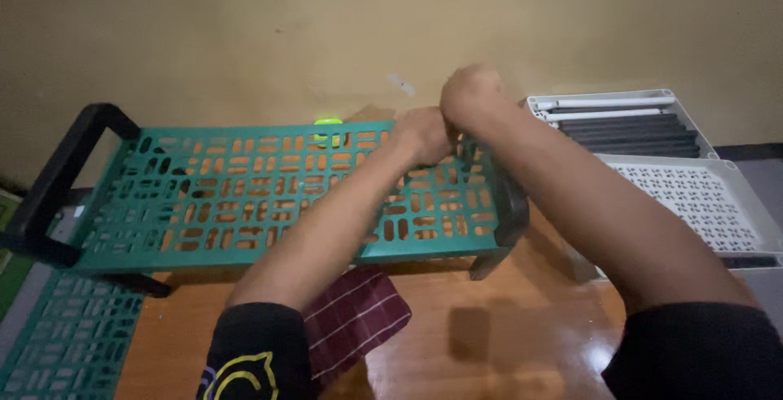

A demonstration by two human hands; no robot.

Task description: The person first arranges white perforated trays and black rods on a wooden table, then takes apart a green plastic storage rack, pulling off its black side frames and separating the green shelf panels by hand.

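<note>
1. Your left hand [420,135] is clenched on the far right edge of the green perforated shelf [269,196].
2. Your right hand [471,94] is fisted just above and touching the left; what it grips, you cannot tell.
3. The shelf stands on black end frames [57,180] on the wooden floor [489,335], against the wall.
4. A second green panel [69,339] lies lower left; white trays [693,196] with dark bars sit to the right.

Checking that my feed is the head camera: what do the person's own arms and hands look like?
Both hands, left hand and right hand, are bare, no gloves, rings or watch. Forearms are uncovered. Each arm has a short black sleeve; the left sleeve bears a yellow outline graphic, the right sleeve looks plain.
</note>
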